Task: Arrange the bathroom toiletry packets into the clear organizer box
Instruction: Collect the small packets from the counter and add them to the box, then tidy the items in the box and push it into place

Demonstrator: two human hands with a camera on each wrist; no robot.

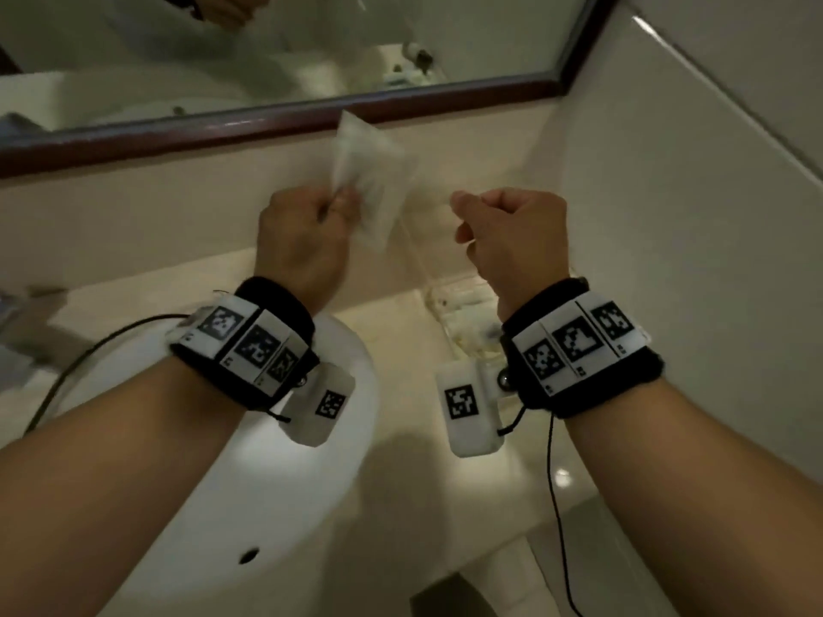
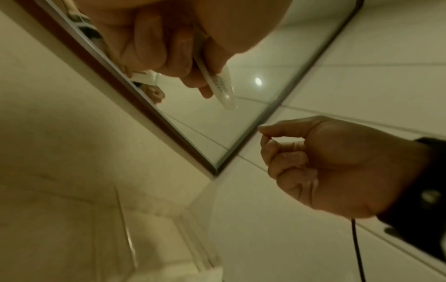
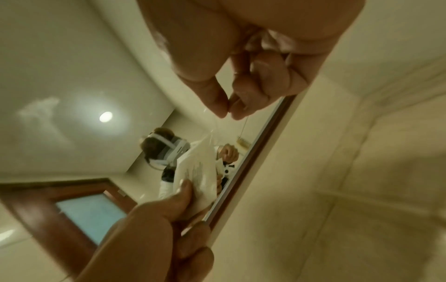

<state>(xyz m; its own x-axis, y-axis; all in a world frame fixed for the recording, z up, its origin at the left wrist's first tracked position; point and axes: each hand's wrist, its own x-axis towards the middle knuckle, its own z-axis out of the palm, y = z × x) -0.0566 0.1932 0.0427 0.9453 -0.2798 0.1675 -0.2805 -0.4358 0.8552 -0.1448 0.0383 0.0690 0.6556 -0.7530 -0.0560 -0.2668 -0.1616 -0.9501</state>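
**Bathroom counter, below mirror — one packet raised, box barely visible**

Cream counter (image 1: 401,483) under wood-framed mirror (image 1: 285,122); dim light.

Packet (image 1: 372,180): held up in the air before the backsplash, above and clear of the counter, just under the mirror frame. Pinched at lower-left corner by left hand (image 1: 303,242), thumb against curled fingers; rest of packet hanging free. Raised probably for a look, or for straightening before loading. Appearance: small, flat, white to translucent sachet, slightly puffed, soft and crinkled; fine print seen edge-on in left wrist view (image 2: 220,85), unreadable.

Right hand (image 1: 512,233): near the packet, not touching. Fingers curled in, thumb tip against forefinger tip. Thin strand hanging below fingertips (image 3: 224,110) in right wrist view; pinched or merely behind them, cannot tell. Possibly a torn strip or thread; unconfirmed.

Box (image 1: 463,313): faint clear outline on counter below right wrist, contents unreadable. Packet not yet in it.

Sink (image 1: 285,483) at lower left, under left wrist.
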